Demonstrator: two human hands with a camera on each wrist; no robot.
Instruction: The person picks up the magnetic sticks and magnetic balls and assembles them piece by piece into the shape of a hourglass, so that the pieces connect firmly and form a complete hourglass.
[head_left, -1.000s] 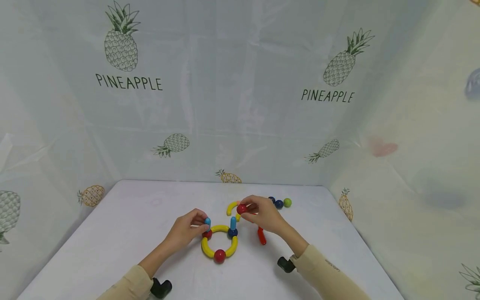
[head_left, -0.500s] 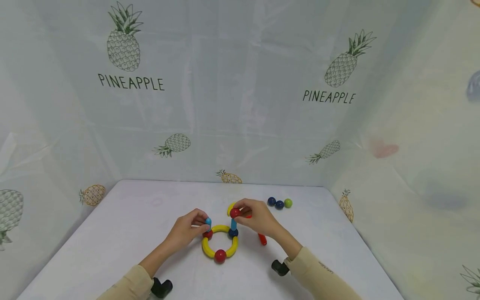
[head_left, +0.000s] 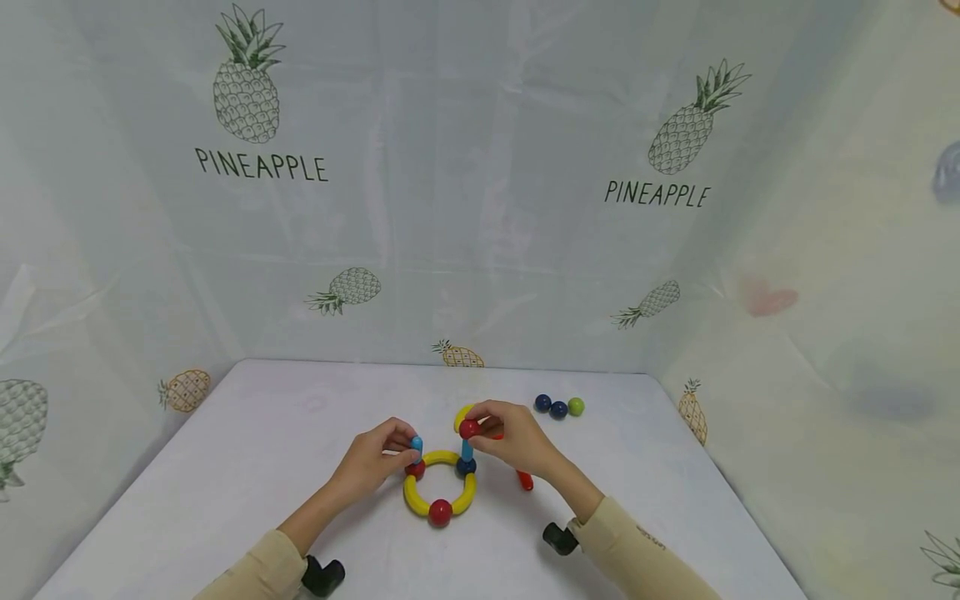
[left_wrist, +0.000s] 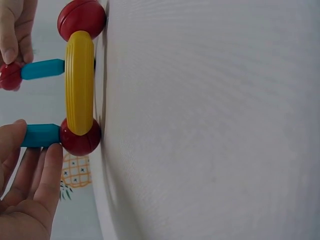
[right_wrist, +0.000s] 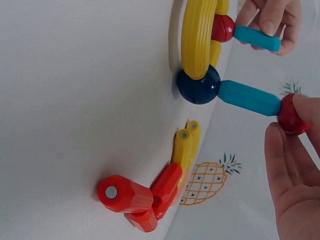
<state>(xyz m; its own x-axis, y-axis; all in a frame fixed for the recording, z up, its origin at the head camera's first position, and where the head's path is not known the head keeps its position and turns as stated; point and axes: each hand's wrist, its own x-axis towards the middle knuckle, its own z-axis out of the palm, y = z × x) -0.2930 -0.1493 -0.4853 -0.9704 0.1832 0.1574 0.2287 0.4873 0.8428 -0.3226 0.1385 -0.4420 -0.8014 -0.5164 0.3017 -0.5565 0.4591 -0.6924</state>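
Observation:
On the white table lies a ring of yellow curved rods [head_left: 412, 498] joined by balls, with a large red ball [head_left: 440, 512] at its near side. My left hand [head_left: 375, 454] pinches a light-blue rod [left_wrist: 41, 135] that stands on the ring's left red ball [left_wrist: 80, 137]. Opposite it, a second light-blue rod [right_wrist: 250, 98] rises from the dark blue ball [right_wrist: 199, 85]. My right hand [head_left: 516, 433] grips a smaller red ball [right_wrist: 291, 115] between thumb and fingers, and this ball meets the top of the second rod.
Behind the right hand lie loose yellow curved rods [right_wrist: 184, 147] and several red rods [right_wrist: 127, 194], with metal discs at some ends. Farther back right sit two dark blue balls [head_left: 558, 410] and a green ball [head_left: 576, 407]. A pineapple-printed curtain [head_left: 480, 208] closes off the back.
My right hand has moved left and slightly down, bringing the red ball onto the top of the right light-blue rod. The left hand has kept its pinch in place.

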